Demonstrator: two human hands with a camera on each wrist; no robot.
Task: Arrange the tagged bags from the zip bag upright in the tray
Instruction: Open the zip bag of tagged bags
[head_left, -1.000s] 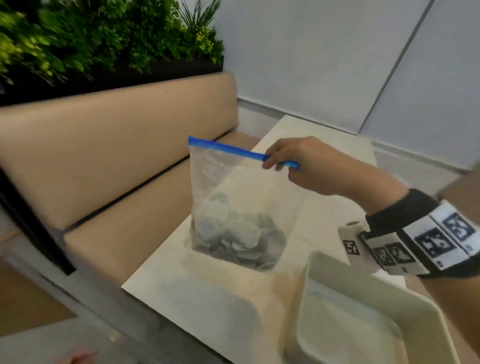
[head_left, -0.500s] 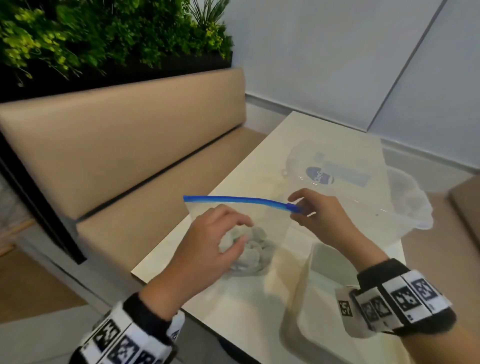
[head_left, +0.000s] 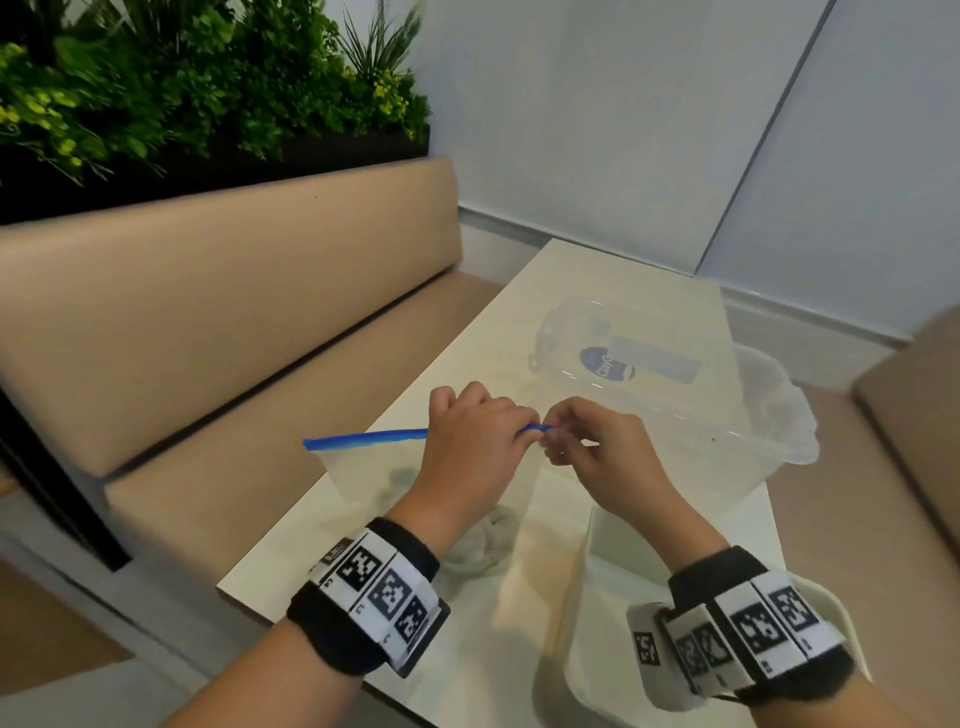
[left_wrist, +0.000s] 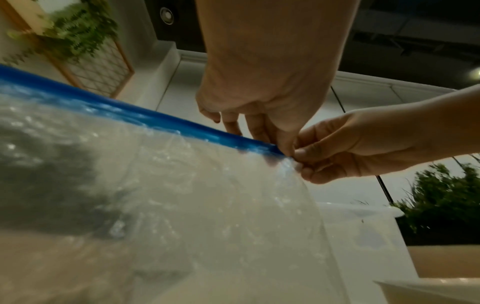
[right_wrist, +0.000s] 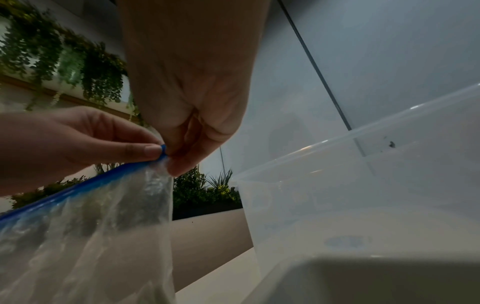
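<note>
Over on the left there's a tan bench seat (head_left: 223, 332) running along the wall, with a planter of green plants (head_left: 197, 88) sitting behind the backrest. The pale table (head_left: 467, 639) is butting up just beside the seat.

The zip bag (head_left: 374, 473) is being held up over the near-left part of the table, its blue zip strip (head_left: 363, 440) running roughly level and the clear body hanging down from it. Something pale and lumpy is sitting in the bottom of the bag, resting down by the tabletop, but it's too blurry through the plastic to say if those are the tagged bags.

The left hand (head_left: 467, 441) is pinching the strip near its right end, fingers curled over the top with the thumb underneath. Right next to it the right hand (head_left: 597, 452) is pinching the very corner of the same strip between thumb and fingertips (right_wrist: 179, 166), and both wrist views are showing the two hands touching there. Can't tell if the zip is parted at that corner.

Below the right wrist, the white tray (head_left: 582, 613) is sitting at the near-right edge of the table; what shows of its inside looks bare. Further back, a clear plastic tub (head_left: 675, 415) with a blue label is standing on the far-right part of the table, just beyond the hands.
</note>
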